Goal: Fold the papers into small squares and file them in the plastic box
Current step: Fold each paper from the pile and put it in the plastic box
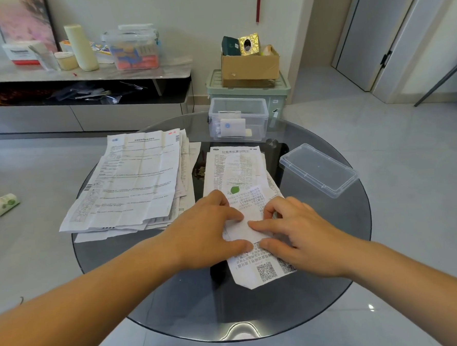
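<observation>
A narrow printed leaflet (254, 267) with QR codes lies on the round glass table (335, 273), partly folded over itself. My left hand (207, 233) and my right hand (295, 233) both press down on the folded flap with straight fingers, thumbs meeting at its near edge. Another leaflet (235, 167) lies beneath it, further back. A stack of large unfolded papers (131, 178) lies to the left. The clear plastic box (238, 118) stands open at the table's far edge with a few folded papers inside. Its lid (318, 170) lies to the right.
Behind the table stand a green storage bin (217, 90) carrying a cardboard box (250, 64), and a low cabinet (82, 74) with containers on it. A rolled packet (3, 204) lies on the floor at left.
</observation>
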A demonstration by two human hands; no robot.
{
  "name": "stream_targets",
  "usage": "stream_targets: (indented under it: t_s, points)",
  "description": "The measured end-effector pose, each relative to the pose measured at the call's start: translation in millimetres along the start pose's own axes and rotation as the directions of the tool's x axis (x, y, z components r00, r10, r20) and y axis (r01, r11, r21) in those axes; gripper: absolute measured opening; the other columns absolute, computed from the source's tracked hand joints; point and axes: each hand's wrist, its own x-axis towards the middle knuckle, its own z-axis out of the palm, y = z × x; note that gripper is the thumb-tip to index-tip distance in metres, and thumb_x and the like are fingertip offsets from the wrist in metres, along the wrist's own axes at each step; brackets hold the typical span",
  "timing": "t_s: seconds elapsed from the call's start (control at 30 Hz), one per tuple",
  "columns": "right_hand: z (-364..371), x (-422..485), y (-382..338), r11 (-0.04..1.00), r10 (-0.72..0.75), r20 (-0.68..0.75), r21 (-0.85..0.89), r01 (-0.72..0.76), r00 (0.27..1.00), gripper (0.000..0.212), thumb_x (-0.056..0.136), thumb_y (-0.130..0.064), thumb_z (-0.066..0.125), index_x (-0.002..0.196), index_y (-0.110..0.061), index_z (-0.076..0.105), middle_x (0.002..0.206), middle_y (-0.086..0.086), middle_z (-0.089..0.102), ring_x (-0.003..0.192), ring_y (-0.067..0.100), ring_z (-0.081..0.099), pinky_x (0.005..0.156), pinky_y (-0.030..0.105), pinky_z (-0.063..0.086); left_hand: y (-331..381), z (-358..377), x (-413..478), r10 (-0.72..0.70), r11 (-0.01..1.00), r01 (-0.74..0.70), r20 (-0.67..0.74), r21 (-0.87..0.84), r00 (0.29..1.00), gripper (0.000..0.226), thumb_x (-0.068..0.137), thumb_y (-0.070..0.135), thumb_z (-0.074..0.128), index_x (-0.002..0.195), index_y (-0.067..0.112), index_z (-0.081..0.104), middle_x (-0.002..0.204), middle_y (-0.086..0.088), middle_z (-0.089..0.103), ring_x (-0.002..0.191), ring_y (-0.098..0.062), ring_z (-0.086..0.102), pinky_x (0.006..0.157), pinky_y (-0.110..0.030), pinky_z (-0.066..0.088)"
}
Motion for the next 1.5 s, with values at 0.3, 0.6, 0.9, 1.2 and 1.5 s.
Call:
stream_targets:
  t_s: [0.3, 0.6, 0.9, 1.2, 1.5]
  points:
    - [-0.1, -1.5, 3.8, 0.995, -0.060, -0.107, 0.069, 0.068, 0.992, 0.039, 0.088, -0.056, 0.064, 0.121, -0.035, 0.069, 0.130, -0.019, 0.047, 0.122, 0.001, 0.038, 0.104, 0.029, 0.041, 0.5, -1.3, -4.7, 0.051, 0.999, -0.051, 0.021, 0.002, 0.998, 0.069, 0.082, 0.064, 0.068, 0.141, 0.033, 0.055, 0.120, 0.013, 0.040, 0.113, -0.004, 0.042, 0.098, -0.026, 0.045]
    - [-1.2, -0.8, 2.9, 0.994, -0.093, -0.171, 0.042, 0.102, 0.981, 0.041, 0.095, -0.056, 0.045, 0.107, -0.029, 0.074, 0.109, -0.015, 0.065, 0.103, 0.004, 0.053, 0.086, 0.025, 0.050, -3.0, -2.4, -8.3, 0.113, 0.993, -0.113, -0.003, -0.041, 0.994, 0.048, 0.090, 0.062, 0.060, 0.129, 0.034, 0.065, 0.120, 0.015, 0.042, 0.114, -0.002, 0.043, 0.098, -0.023, 0.045]
    - [1.6, 7.8, -2.0, 0.979, 0.046, -0.187, 0.204, -0.007, 0.981, 0.014, 0.097, -0.041, 0.057, 0.101, -0.031, 0.067, 0.093, -0.021, 0.059, 0.093, 0.000, 0.051, 0.080, 0.019, 0.041, 4.7, 3.8, -4.1, 0.033, 0.998, -0.039, -0.103, -0.054, 0.994, 0.033, 0.095, 0.056, 0.055, 0.099, 0.028, 0.073, 0.098, 0.010, 0.054, 0.093, -0.007, 0.053, 0.083, -0.030, 0.048]
    - [4.0, 17.8, -0.2, 0.923, 0.292, -0.170, 0.308, -0.230, 0.941, 0.031, 0.082, -0.056, 0.072, 0.107, -0.044, 0.057, 0.094, -0.017, 0.056, 0.097, 0.001, 0.047, 0.093, 0.031, 0.029, -2.0, 5.8, 10.7, -0.168, 0.985, 0.167, -0.027, -0.046, 0.985, 0.037, 0.079, 0.061, 0.072, 0.097, 0.035, 0.054, 0.113, 0.008, 0.043, 0.109, -0.014, 0.043, 0.099, -0.036, 0.043]
    - [-1.5, 20.0, -1.2, 0.918, 0.311, -0.055, 0.275, -0.285, 0.949, 0.032, 0.080, -0.055, 0.074, 0.105, -0.047, 0.057, 0.109, -0.020, 0.049, 0.112, 0.007, 0.043, 0.096, 0.032, 0.023, -2.1, 1.0, 7.4, -0.149, 0.988, 0.150, 0.038, -0.033, 0.988, 0.036, 0.081, 0.060, 0.071, 0.102, 0.041, 0.049, 0.120, 0.009, 0.040, 0.113, -0.015, 0.039, 0.102, -0.035, 0.041]
